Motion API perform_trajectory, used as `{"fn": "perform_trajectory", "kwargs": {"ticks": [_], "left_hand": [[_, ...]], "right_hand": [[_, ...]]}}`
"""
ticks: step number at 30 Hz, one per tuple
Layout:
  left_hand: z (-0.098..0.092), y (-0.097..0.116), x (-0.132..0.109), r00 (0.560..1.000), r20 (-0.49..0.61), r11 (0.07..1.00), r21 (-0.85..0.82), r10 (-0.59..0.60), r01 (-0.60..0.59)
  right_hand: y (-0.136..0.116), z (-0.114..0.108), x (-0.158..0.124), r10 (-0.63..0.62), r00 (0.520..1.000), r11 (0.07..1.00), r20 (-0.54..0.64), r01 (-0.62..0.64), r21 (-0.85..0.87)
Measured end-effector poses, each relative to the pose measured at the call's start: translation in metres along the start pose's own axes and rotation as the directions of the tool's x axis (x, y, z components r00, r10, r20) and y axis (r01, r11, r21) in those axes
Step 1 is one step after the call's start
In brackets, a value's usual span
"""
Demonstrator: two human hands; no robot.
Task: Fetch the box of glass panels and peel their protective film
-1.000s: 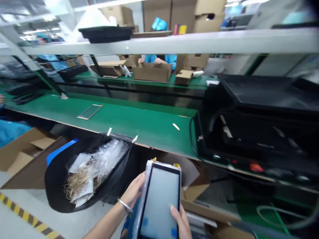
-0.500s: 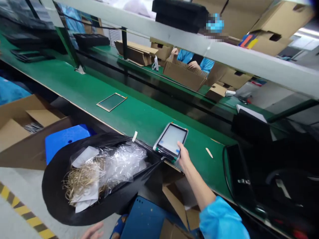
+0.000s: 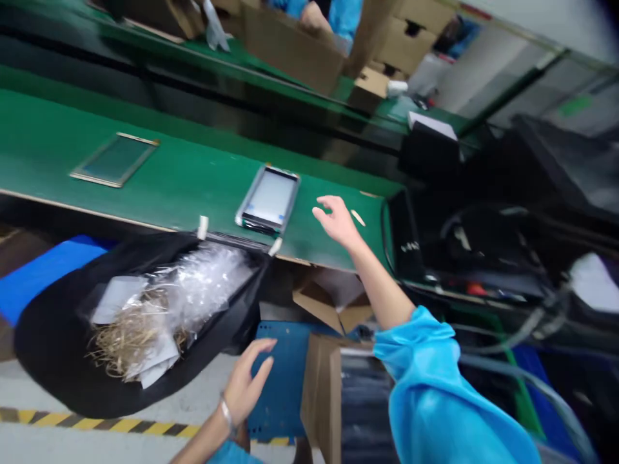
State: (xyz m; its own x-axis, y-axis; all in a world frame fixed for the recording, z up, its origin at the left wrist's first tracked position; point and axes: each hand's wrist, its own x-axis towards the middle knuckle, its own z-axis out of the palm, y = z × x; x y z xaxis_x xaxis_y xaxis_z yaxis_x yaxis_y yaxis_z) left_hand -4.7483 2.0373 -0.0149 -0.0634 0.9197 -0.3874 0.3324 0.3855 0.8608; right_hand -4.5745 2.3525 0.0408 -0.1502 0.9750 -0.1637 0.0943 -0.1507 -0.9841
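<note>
My right hand [image 3: 334,219] hovers over the green bench [image 3: 193,193], fingers apart and holding nothing. To its left lies a flat stack of screen panels [image 3: 271,196] with a white face and dark border, apart from the hand. Just beyond my fingers is a small pale strip [image 3: 358,218]. Low in front of me, my left hand [image 3: 249,380] is open, thumb and fingers spread, above a blue stool [image 3: 283,361]. A single thin glass panel [image 3: 116,160] rests farther left on the bench.
A black bag [image 3: 53,361] full of clear plastic wrap and straw-like strips hangs at the bench edge. An open carton [image 3: 322,393] with dark flat items stands by my left hand. Black equipment [image 3: 488,225] crowds the right. Across the bench, a co-worker's hand [image 3: 316,18] is at a cardboard box.
My right hand has let go of the screen panel stack and moved right of it. My left hand has come up into view. The view has swung right and downward.
</note>
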Motion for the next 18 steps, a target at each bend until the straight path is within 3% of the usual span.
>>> {"fn": "perform_trajectory", "kwargs": {"ticks": [1,3,6,7,8,9,10,12,15,18], "left_hand": [[0.019,0.013,0.014,0.991,0.101,0.992,0.088,0.086,-0.095],[0.07,0.035,0.037,0.925,0.33,0.929,0.245,0.188,-0.276],[0.172,0.052,0.052,0.794,0.579,0.878,0.265,0.186,-0.399],[0.208,0.052,0.052,0.748,0.643,0.866,0.272,0.161,-0.42],[0.242,0.049,0.05,0.705,0.698,0.85,0.29,0.126,-0.44],[0.274,0.043,0.048,0.668,0.739,0.832,0.319,0.082,-0.455],[0.302,0.035,0.046,0.642,0.766,0.811,0.354,0.033,-0.465],[0.347,0.012,0.044,0.622,0.78,0.764,0.443,-0.069,-0.47],[0.386,-0.027,0.051,0.636,0.748,0.689,0.563,-0.19,-0.456],[0.404,-0.059,0.06,0.638,0.727,0.643,0.619,-0.253,-0.45]], "right_hand": [[-0.005,-0.029,-0.028,0.014,1.0,1.0,-0.008,-0.014,-0.01],[-0.002,-0.088,-0.096,0.064,0.998,0.998,-0.008,-0.065,-0.011],[0.044,-0.163,-0.22,0.183,0.975,0.983,-0.124,-0.178,0.046],[0.07,-0.18,-0.263,0.255,0.939,0.966,-0.232,-0.24,0.092],[0.098,-0.194,-0.304,0.431,0.808,0.901,-0.402,-0.362,0.238],[0.127,-0.204,-0.342,0.505,0.718,0.863,-0.478,-0.413,0.292],[0.156,-0.209,-0.376,0.555,0.662,0.832,-0.504,-0.449,0.326],[0.209,-0.21,-0.43,0.64,0.588,0.768,-0.495,-0.513,0.384],[0.267,-0.196,-0.478,0.7,0.56,0.714,-0.442,-0.558,0.423],[0.308,-0.181,-0.492,0.694,0.591,0.72,-0.412,-0.558,0.413]]}}
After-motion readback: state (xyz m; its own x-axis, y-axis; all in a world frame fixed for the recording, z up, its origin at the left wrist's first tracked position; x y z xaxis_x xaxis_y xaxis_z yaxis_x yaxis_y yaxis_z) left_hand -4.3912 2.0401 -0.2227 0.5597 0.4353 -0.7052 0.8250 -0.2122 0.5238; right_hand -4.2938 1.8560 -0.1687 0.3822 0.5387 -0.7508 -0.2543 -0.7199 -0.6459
